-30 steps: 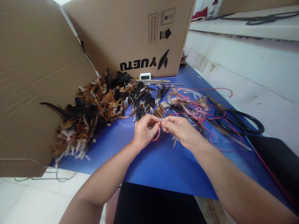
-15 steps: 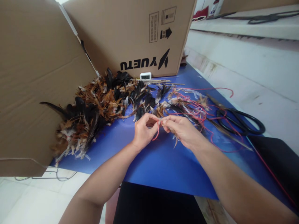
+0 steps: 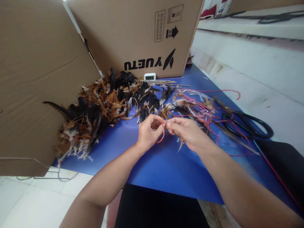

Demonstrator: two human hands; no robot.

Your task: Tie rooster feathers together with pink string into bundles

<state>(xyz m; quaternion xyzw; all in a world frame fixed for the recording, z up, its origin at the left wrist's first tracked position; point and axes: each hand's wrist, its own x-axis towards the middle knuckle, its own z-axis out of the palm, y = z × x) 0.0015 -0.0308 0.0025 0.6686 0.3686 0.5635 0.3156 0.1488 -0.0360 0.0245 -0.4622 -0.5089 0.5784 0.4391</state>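
My left hand (image 3: 149,132) pinches a red string (image 3: 162,136), whose loose end curls below the fingertips. Close against it, my right hand (image 3: 186,130) is closed in a pinch on a small brown feather (image 3: 180,142) that hangs under its fingers. The fingertips of both hands nearly touch, and the exact spot where string and feather meet is hidden. Beyond the hands, tangled red string (image 3: 203,111) lies among feathers on the blue table (image 3: 152,171). A large pile of brown and black feathers (image 3: 111,103) spreads to the left.
Black-handled scissors (image 3: 249,125) lie on the right, beside a black object (image 3: 282,164) at the table edge. Cardboard boxes (image 3: 142,34) stand behind and to the left. A small white digital clock (image 3: 149,76) and thin sticks (image 3: 166,82) sit at the back.
The whole view has shifted slightly, so the scene sits a little further right. Both hands keep their pinches, with the fingertips still close together.
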